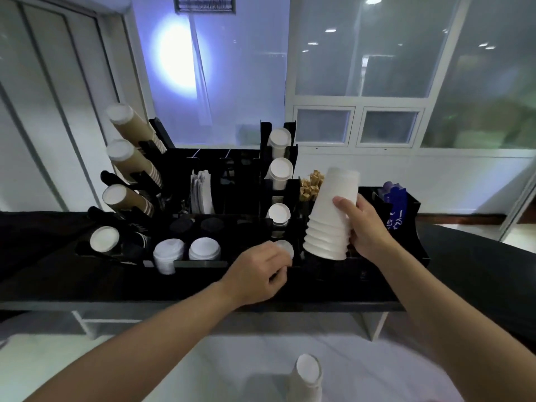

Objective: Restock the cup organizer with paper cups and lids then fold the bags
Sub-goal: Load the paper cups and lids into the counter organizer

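Beside black organizer [406, 227], right hand [367, 227] gripping white cup stack [330, 216], left hand [258, 274] curled, contents unclear

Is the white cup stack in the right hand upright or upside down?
Upside down: the white cup stack shows rims low, closed bottom up, slightly tilted, gripped by the right hand.

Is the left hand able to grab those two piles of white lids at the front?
Probably yes. The left hand hovers just right of the lid piles, nothing sits between them, and it seems to hold nothing. Only a low black rail fronts them.

Two bare forearms, sleeveless, no rings or watch
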The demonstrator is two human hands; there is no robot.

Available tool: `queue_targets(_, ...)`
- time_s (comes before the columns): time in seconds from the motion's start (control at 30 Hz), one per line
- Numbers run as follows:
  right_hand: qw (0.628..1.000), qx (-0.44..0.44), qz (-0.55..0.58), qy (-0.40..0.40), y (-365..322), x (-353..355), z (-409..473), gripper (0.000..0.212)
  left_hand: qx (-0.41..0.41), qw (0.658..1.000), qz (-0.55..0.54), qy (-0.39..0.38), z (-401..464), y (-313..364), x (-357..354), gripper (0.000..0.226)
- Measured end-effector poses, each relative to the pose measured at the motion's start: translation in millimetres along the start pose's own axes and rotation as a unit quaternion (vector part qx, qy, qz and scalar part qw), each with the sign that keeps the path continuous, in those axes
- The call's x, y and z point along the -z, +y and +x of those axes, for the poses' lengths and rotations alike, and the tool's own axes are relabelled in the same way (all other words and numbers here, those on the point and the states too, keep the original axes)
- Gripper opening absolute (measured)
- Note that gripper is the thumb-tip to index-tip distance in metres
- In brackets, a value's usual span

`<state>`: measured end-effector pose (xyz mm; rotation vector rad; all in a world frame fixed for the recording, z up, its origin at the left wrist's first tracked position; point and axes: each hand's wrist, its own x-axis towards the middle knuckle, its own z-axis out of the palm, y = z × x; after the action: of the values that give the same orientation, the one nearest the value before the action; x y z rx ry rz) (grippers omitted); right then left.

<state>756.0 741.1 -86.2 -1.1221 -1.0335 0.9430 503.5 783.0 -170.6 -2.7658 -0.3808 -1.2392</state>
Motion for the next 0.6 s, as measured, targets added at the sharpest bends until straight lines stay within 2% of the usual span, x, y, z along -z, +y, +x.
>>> queue_targets(0.07,1.000,0.021,0.005,0.002,-21,-5,12,0.043,0.002,0.998,0.063,0.014,11,-18,9,0.015)
queue_targets(0.17,0.998,0.062,-0.009,-0.001,-44,-19,28,0.046,0.069,0.988,0.140,-0.012,20,-42,13,0.028)
queue_targets(0.27,0.997,0.081,-0.014,0.003,-52,-37,42,0.052,0.158,0.975,0.150,-0.049,20,-53,13,0.042)
queue_targets(0.4,0.993,0.105,-0.050,0.026,-45,-57,56,0.059,0.202,0.961,0.156,-0.104,12,-58,9,0.056)
queue_targets(0.6,0.962,0.128,-0.241,0.016,-13,-65,59,0.068,0.203,0.961,0.157,-0.106,5,-56,10,0.060)
